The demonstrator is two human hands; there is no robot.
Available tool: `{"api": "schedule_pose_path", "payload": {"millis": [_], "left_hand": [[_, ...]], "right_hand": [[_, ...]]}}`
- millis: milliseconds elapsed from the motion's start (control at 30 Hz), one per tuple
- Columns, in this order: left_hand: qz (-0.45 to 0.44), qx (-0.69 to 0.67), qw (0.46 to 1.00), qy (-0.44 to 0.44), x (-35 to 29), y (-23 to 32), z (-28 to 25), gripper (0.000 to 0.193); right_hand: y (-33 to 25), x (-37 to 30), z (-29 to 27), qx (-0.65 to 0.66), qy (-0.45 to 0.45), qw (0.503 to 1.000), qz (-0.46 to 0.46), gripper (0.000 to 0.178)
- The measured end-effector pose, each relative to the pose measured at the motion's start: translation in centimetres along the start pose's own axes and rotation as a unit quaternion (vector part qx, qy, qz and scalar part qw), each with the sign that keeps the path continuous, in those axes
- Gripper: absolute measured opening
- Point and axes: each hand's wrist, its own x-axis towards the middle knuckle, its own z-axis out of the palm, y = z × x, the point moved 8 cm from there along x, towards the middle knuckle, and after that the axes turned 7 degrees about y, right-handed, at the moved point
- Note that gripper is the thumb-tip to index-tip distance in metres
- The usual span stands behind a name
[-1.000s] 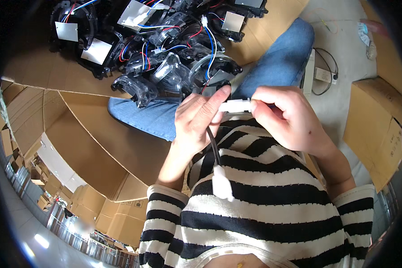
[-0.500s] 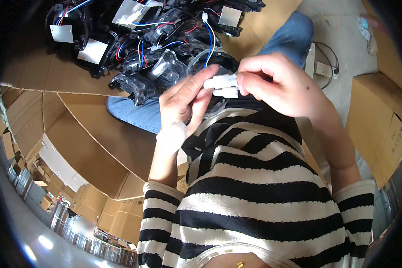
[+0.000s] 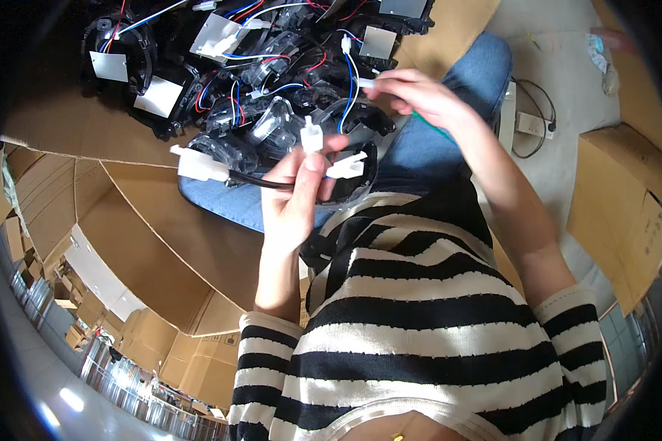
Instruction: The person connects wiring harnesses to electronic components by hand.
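My left hand (image 3: 294, 192) is closed around a wire lead with white plastic connectors. One larger white connector (image 3: 202, 166) sticks out to the left on a black cable (image 3: 257, 181). A second connector (image 3: 312, 137) stands up above the thumb, and another (image 3: 347, 166) juts out to the right of the fingers. Further up and right, my right hand (image 3: 426, 101) pinches a small white connector (image 3: 366, 84) at its fingertips. A green wire (image 3: 430, 125) shows under that palm. Beyond both hands lie black and clear lamp units (image 3: 276, 125) with wires.
The lamp units are heaped on cardboard (image 3: 73, 125) at the far side, several with grey square plates (image 3: 218, 37). My jeans-covered knee (image 3: 485, 62) rises at the right. A white power strip (image 3: 531, 123) with a black cord and a cardboard box (image 3: 618, 213) are on the right.
My hands have moved apart from the connectors they held together. My right hand has gone up and away, and my left hand has turned, so its connectors now spread out.
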Motion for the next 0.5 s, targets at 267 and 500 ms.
{"api": "schedule_pose_path", "payload": {"millis": [267,500], "left_hand": [[0.011,-0.217,0.976,-0.025,0.2,-0.8,0.0,0.040],[-0.050,-0.103,0.993,0.026,1.2,-1.6,0.9,0.028]], "right_hand": [[-2.4,-1.5,5.3,0.060,-0.107,0.988,-0.094,0.018],[-6.6,-10.8,7.1,-0.122,-0.069,0.929,-0.342,0.005]]}}
